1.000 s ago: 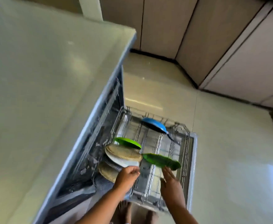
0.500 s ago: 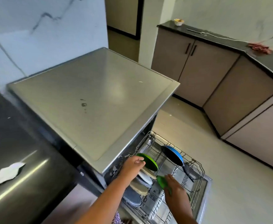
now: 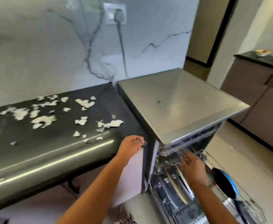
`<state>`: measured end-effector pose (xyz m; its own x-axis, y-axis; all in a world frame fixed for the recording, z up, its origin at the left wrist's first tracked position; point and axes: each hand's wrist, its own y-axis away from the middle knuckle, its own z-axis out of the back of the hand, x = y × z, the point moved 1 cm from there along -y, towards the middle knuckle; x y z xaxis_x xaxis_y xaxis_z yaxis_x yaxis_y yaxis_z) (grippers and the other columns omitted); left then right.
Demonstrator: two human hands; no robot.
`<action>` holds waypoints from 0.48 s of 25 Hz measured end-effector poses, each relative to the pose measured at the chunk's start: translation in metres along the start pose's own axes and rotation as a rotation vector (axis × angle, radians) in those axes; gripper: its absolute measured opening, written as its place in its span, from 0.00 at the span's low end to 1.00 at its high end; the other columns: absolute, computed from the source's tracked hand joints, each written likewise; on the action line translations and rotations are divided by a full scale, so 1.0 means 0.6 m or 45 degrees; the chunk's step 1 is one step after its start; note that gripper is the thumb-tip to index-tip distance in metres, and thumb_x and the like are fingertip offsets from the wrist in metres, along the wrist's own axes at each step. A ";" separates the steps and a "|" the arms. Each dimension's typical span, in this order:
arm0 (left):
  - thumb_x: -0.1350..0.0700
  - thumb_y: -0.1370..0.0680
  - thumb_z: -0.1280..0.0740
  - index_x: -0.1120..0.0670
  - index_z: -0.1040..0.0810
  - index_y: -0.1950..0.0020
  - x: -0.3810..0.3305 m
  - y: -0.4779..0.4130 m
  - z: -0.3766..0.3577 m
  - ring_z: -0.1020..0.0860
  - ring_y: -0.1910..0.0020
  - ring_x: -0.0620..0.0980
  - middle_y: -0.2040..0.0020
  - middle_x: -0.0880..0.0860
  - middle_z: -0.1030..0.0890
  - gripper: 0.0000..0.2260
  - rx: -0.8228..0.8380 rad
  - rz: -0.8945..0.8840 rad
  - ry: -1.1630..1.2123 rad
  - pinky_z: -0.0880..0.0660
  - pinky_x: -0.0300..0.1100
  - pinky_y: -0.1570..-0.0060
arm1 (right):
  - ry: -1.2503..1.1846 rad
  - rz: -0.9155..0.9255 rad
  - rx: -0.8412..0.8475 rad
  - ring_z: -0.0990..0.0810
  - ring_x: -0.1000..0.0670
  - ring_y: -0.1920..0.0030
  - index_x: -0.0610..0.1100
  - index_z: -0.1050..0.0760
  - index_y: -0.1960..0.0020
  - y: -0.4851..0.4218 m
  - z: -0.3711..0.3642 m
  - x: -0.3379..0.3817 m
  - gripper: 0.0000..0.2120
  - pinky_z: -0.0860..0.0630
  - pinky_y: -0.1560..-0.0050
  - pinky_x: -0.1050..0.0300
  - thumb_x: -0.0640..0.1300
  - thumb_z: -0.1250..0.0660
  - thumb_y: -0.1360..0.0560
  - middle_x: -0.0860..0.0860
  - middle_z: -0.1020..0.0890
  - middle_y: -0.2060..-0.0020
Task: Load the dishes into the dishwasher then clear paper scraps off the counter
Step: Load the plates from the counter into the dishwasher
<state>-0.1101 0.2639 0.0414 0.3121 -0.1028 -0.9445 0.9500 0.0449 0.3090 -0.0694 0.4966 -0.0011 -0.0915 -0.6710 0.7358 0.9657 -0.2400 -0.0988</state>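
The blue pan (image 3: 226, 183) lies in the pulled-out rack (image 3: 253, 207) of the dishwasher (image 3: 181, 102). The green plate that the right hand was setting in a moment ago has left that hand, and the plates are now hidden or blurred. The right hand (image 3: 193, 165) hovers over the rack, fingers spread, released and empty. The left hand (image 3: 131, 147) has come off the plates to the top edge of an upright panel (image 3: 146, 167), fingers curled; whether it grasps the edge cannot be told. Loading looks nearly done, so the white paper scraps (image 3: 43, 119) strewn over the dark counter (image 3: 51, 151) likely come next. Behind rises a veined marble wall (image 3: 51, 46) with a socket (image 3: 115, 13); brown cabinets (image 3: 253, 88) stand to the right.
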 end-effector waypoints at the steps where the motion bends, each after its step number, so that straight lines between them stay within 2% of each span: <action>1: 0.64 0.23 0.37 0.54 0.23 0.56 -0.004 0.008 0.038 0.29 0.71 0.43 0.64 0.50 0.23 0.07 -0.092 0.002 0.042 0.33 0.32 0.70 | -0.039 0.056 0.005 0.18 0.42 0.48 0.40 0.24 0.39 -0.006 -0.017 0.029 0.17 0.23 0.45 0.48 0.36 0.33 0.27 0.40 0.18 0.48; 4: 0.65 0.23 0.37 0.57 0.23 0.53 -0.003 0.033 0.150 0.28 0.71 0.44 0.64 0.51 0.23 0.05 -0.332 -0.006 0.164 0.33 0.33 0.71 | -0.136 0.252 0.024 0.18 0.41 0.51 0.37 0.22 0.42 -0.012 -0.071 0.115 0.15 0.24 0.46 0.49 0.33 0.33 0.28 0.38 0.17 0.51; 7: 0.66 0.24 0.35 0.57 0.22 0.56 0.013 0.069 0.281 0.27 0.68 0.46 0.62 0.54 0.22 0.06 -0.601 -0.059 0.370 0.30 0.35 0.69 | -0.167 0.428 0.136 0.19 0.44 0.56 0.37 0.21 0.43 -0.004 -0.141 0.212 0.12 0.26 0.49 0.54 0.34 0.34 0.27 0.40 0.17 0.54; 10: 0.65 0.24 0.36 0.59 0.21 0.52 0.046 0.101 0.409 0.24 0.64 0.49 0.61 0.54 0.20 0.06 -0.861 -0.068 0.493 0.27 0.36 0.64 | -0.171 0.663 0.205 0.18 0.42 0.57 0.36 0.20 0.47 0.006 -0.225 0.308 0.10 0.25 0.51 0.52 0.33 0.33 0.28 0.41 0.17 0.57; 12: 0.66 0.23 0.37 0.58 0.21 0.54 0.067 0.124 0.490 0.24 0.64 0.48 0.61 0.54 0.20 0.06 -1.004 -0.082 0.553 0.26 0.36 0.64 | -0.225 0.731 0.268 0.19 0.44 0.57 0.35 0.20 0.48 0.016 -0.289 0.374 0.09 0.24 0.50 0.51 0.31 0.32 0.29 0.42 0.16 0.57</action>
<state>-0.0238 -0.0293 0.0590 0.0751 0.2488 -0.9656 0.6321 0.7371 0.2391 -0.1225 0.2218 0.0471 0.4795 -0.5212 0.7060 0.8775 0.2789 -0.3901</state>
